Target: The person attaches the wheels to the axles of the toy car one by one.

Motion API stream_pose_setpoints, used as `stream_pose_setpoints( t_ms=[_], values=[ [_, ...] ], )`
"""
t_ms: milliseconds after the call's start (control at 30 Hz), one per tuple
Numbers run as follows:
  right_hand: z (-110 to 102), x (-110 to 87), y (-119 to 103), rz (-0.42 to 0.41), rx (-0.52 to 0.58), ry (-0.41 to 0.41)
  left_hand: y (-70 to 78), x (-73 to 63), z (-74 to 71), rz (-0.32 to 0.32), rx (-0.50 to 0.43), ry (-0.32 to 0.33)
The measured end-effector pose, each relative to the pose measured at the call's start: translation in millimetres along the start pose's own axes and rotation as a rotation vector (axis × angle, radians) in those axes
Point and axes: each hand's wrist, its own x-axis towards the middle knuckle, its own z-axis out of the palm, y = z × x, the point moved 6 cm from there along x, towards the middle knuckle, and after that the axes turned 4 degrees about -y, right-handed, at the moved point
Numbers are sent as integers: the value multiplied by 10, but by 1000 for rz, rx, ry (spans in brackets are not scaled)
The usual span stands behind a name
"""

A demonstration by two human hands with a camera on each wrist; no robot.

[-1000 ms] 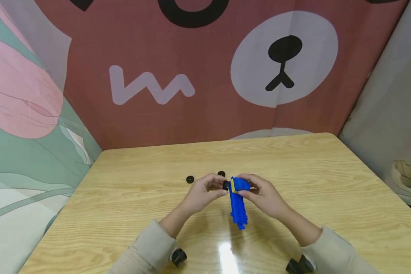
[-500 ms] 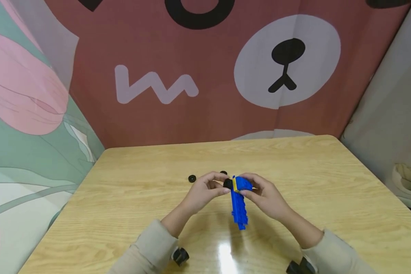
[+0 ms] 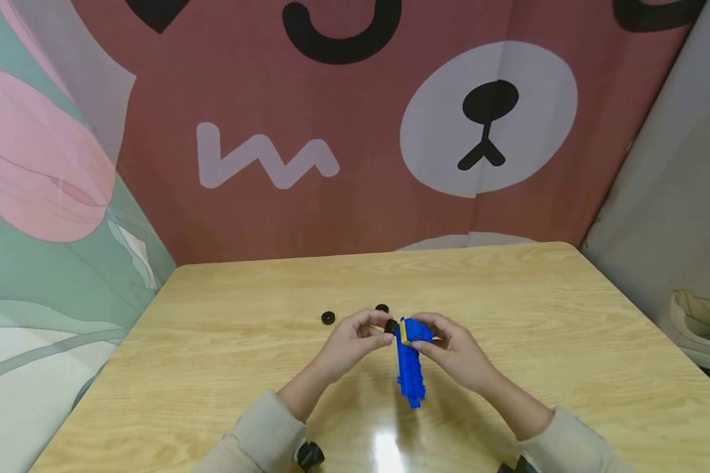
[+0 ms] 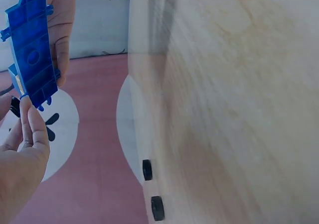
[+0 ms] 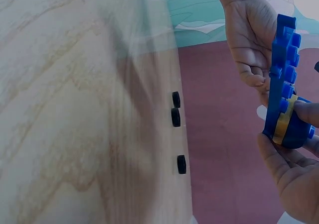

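Observation:
A long blue toy car base (image 3: pixel 411 374), studded on top, hangs tilted above the table. At its far end sits a rounded blue block (image 3: pixel 419 330) with a yellow piece (image 5: pixel 283 125) beneath it. My right hand (image 3: pixel 458 351) grips that end between thumb and fingers. On the other side my left hand (image 3: pixel 352 343) pinches a small black wheel (image 3: pixel 392 326) against the base's side. Ribs and a round hole show on the base's underside in the left wrist view, with side pegs sticking out. Whether the wheel sits on a peg is hidden by the fingers.
On the wooden table (image 3: pixel 242 348) lie black wheels: one to the left (image 3: pixel 328 318) and one behind my left hand (image 3: pixel 381 308). The right wrist view shows a third wheel (image 5: pixel 181 164). A printed curtain (image 3: pixel 272 217) hangs behind the table's far edge.
The black wheel in my left fingers shifts and turns slightly beside the base. Both hands stay nearly in place; the head view tilts a little.

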Motion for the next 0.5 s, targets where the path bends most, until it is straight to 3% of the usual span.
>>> stream_pose_setpoints(
  t_ms=[267,500],
  values=[
    [-41,-4,-12,-9,-22,17,7,26,34,-9,-92,-46],
    [-55,-24,-21,-20,1,25,27,18,48,-20,-101,-50]
  ],
)
